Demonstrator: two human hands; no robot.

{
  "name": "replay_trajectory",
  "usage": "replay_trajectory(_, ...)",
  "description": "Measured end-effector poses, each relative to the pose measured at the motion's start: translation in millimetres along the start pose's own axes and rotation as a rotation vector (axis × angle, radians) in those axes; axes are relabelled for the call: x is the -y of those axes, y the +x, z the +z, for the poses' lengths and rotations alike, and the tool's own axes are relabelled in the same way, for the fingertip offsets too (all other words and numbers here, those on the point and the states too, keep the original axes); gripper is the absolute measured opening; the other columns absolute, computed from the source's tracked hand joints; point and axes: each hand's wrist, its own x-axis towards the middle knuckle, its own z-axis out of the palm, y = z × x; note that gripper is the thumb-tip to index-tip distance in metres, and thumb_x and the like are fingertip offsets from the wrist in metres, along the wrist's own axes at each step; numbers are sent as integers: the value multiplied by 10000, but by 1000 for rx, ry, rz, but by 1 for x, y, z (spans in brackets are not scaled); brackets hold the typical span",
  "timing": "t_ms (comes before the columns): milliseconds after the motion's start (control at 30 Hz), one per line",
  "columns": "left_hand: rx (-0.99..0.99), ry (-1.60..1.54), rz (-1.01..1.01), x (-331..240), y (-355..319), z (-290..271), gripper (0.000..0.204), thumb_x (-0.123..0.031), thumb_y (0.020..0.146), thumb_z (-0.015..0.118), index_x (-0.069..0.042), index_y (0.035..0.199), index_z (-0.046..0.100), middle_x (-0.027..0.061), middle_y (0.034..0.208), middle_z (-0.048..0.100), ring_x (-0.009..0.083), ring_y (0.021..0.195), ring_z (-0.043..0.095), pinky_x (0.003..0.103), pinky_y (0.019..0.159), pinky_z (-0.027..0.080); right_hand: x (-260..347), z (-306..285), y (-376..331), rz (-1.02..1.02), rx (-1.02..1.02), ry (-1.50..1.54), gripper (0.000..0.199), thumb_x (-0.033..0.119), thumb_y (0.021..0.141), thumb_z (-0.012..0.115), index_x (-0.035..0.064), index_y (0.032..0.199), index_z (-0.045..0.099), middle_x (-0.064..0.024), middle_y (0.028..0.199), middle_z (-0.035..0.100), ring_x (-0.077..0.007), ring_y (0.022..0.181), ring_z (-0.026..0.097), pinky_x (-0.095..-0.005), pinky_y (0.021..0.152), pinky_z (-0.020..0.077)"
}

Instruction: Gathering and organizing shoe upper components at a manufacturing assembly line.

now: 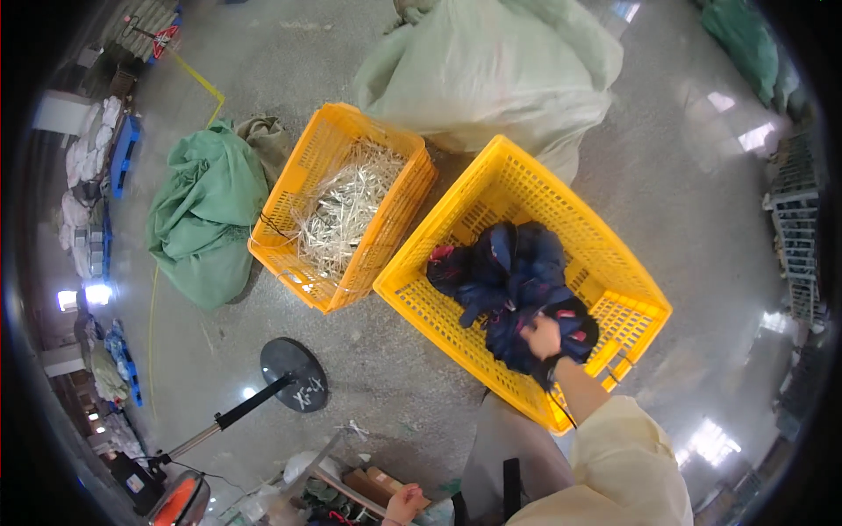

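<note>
Where the dark blue garments (513,280) lie heaped in the yellow crate (614,254) right of centre, the right hand (542,337) clenches their near edge. The left hand (403,506), bottom centre, rests loosely curled. 1 orange crate (298,184) of white strips (346,206) stands upper left.

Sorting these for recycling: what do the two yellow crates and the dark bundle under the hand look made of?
The yellow crates look like moulded plastic: uniform colour, perforated lattice walls, slight sheen. The dark bundle looks like soft fabric, navy with pink patches, matte and crumpled; the right hand grips it.
</note>
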Motion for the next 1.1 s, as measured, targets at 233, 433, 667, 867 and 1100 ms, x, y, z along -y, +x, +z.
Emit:
replay_trajectory(233, -142, -201, 367, 105, -32, 40, 296, -156, 864, 558, 13, 1099, 499, 73, 949, 606, 141, 876, 582, 274, 762, 471, 77, -246, -117, 113, -44, 392, 215, 98, 673, 696, -13, 848, 636, -40, 650, 600, -120, 579, 558, -265, 536, 453)
replay_trajectory(433, -319, -492, 476, 188, -114, 105, 267, -133, 857, 553, -22, 1095, 507, 52, 940, 600, 134, 806, 602, 222, 640, 463, 260, -366, -223, -522, -163, 751, 78, 35, 746, 661, 24, 741, 585, 47, 543, 483, -33, 400, 393, -200, 359, 284)
replay_trajectory(667, -795, -1099, 313, 401, -223, 264, 269, -152, 826, 568, -26, 1059, 522, 55, 873, 598, 136, 736, 592, 236, 595, 462, 356, -406, -390, -1043, 207, 526, 221, 94, 753, 672, 44, 630, 495, 35, 466, 429, -32, 347, 374, -209, 334, 246)
replay_trajectory(867, -965, -1454, 125, 513, -233, 401, 313, -157, 850, 531, -13, 1124, 486, 96, 1009, 552, 186, 872, 552, 262, 690, 447, 386, -387, -526, -1218, 710, 600, 240, 98, 702, 708, 33, 655, 482, 25, 482, 435, -44, 320, 366, -211, 306, 221)
replay_trajectory(1100, -1199, -1575, 239, 488, -264, 437, 308, -186, 832, 581, -11, 1078, 517, 75, 879, 625, 150, 784, 607, 252, 625, 472, 412, -315, -719, -1566, 1332, 322, 154, 33, 689, 674, -40, 737, 547, 5, 539, 491, -70, 319, 409, -212, 306, 265)
